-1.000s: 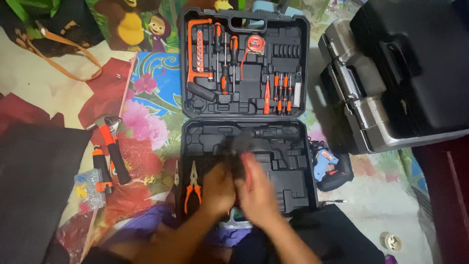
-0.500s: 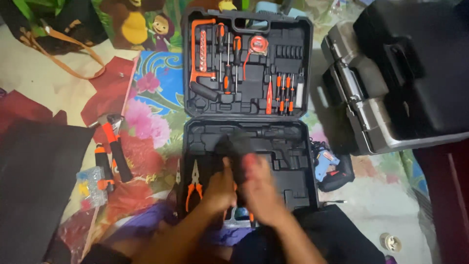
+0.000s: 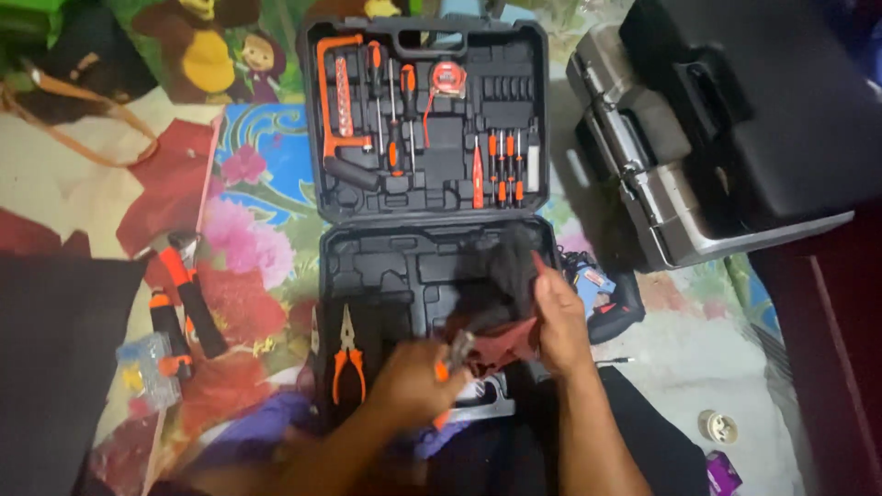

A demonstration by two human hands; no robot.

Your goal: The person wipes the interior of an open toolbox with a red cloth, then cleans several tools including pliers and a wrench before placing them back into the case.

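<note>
An open black tool case (image 3: 367,276) lies in front of me, its lid (image 3: 524,55) holding orange-handled screwdrivers, a small saw and a tape measure. My left hand (image 3: 412,378) grips a small tool with an orange handle and metal head (image 3: 455,354) over the lower tray. My right hand (image 3: 560,321) holds a dark red and black cloth (image 3: 503,308) that touches the tool's head. Orange-handled pliers (image 3: 347,356) rest in the tray, left of my left hand.
A hammer and other orange-and-black tools (image 3: 184,289) lie on the patterned mat at left, beside a small clear plastic box (image 3: 147,367). A large black and silver case (image 3: 735,138) stands at right. A blue and black item (image 3: 602,298) sits by the case's right edge.
Both hands were bunched together over the tray on the dark cloth. Now they have parted: the right hand moved right with the cloth, the left hand shows the orange-handled tool.
</note>
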